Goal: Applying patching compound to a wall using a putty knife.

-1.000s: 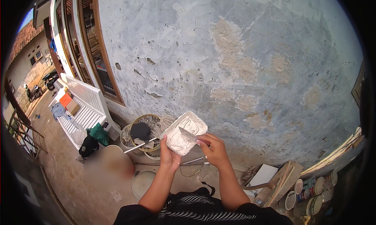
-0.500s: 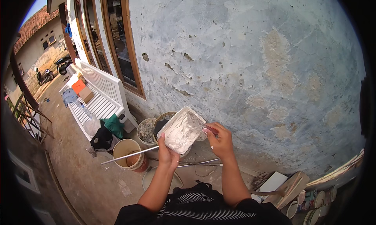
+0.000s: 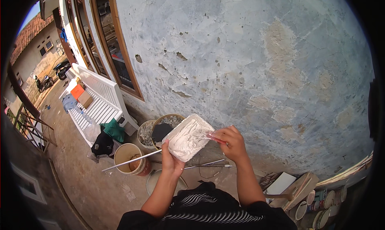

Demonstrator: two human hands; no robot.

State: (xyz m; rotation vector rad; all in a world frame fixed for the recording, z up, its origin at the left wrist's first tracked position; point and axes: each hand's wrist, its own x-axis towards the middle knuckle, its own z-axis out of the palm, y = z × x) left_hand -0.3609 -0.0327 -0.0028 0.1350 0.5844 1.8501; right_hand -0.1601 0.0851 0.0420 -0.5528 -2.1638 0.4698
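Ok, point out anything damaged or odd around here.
The wall looks damaged: dark chips break its surface to the right of the brown-framed window. Farther right, rough beige patches stand out against the blue-grey, as though its coating were missing there.

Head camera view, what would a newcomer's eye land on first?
The tray of off-white paste, just below centre in the left hand; the right hand holds a red-handled putty knife to it. Next, the flaking blue-grey wall with tan patches, upper right, and the white slatted bench at left.
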